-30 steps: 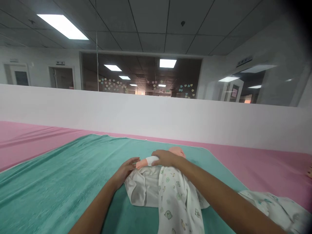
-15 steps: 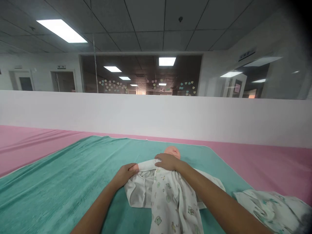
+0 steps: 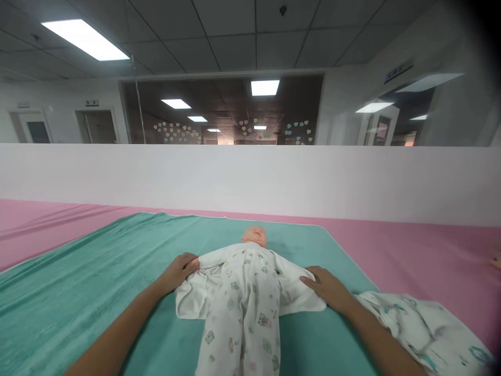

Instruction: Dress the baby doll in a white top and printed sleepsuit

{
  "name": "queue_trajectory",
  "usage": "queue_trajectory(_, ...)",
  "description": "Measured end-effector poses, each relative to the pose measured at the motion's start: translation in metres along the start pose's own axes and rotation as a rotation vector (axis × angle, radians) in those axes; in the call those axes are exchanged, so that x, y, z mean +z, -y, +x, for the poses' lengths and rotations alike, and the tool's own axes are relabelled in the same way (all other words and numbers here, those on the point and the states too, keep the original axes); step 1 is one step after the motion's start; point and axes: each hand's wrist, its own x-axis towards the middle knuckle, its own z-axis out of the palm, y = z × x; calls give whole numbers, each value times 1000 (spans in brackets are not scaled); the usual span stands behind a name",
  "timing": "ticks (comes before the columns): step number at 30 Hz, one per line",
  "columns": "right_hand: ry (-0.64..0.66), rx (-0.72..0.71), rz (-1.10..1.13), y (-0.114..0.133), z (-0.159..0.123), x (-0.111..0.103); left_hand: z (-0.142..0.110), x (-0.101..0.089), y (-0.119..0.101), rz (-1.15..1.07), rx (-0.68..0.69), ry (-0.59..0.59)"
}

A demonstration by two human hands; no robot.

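A baby doll (image 3: 254,235) lies on its back with its bald head at the far end. It wears a white baby gown (image 3: 250,297) with small green and brown prints, spread wide at both sides. My left hand (image 3: 180,270) is closed around the doll's small hand (image 3: 194,263), which pokes out of the left sleeve end. On the other side, my right hand (image 3: 326,286) pinches the end of the right sleeve (image 3: 293,274). Whether the doll's other hand is inside that sleeve is hidden.
Beneath the doll is a teal blanket (image 3: 97,282) over a pink sheet (image 3: 391,250). A crumpled white printed cloth (image 3: 426,329) lies at the right, near my right forearm. Part of another person's hand (image 3: 497,259) shows at the right edge. A white partition (image 3: 235,180) stands behind.
My right hand has moved from the doll's left-side shoulder across to the right sleeve end. My left hand still holds the doll's hand. The gown now lies more evenly spread, and the view has shifted.
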Motion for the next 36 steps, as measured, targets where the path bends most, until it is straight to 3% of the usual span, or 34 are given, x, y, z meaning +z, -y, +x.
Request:
queue_trajectory(2,-51,-21,-4,0,4,-1,1,9,-18,76,40,-128)
queue_trajectory(4,-98,-5,7,4,7,0,3,22,-50,121,92,-201)
queue_trajectory(7,-150,-12,89,6,10,4,12,53,-112,153,266,-49)
queue_trajectory(10,-204,-51,172,3,10,7,27,92,-170,335,405,138)
queue_trajectory(14,-231,-51,197,-4,12,12,46,130,-212,656,414,392)
queue_trajectory(17,-255,-6,180,-11,14,15,54,132,-217,770,354,517)
queue_trajectory(24,-290,105,93,-14,16,20,61,95,-186,879,306,522)
queue_trajectory(26,-274,123,77,-13,16,21,61,100,-184,897,323,525)
queue_trajectory(32,-250,130,29,-15,18,23,61,145,-188,897,528,561)
queue_trajectory(34,-248,119,-2,-18,19,24,63,147,-187,898,586,558)
queue_trajectory(36,-246,107,-34,-20,19,24,66,137,-184,896,611,540)
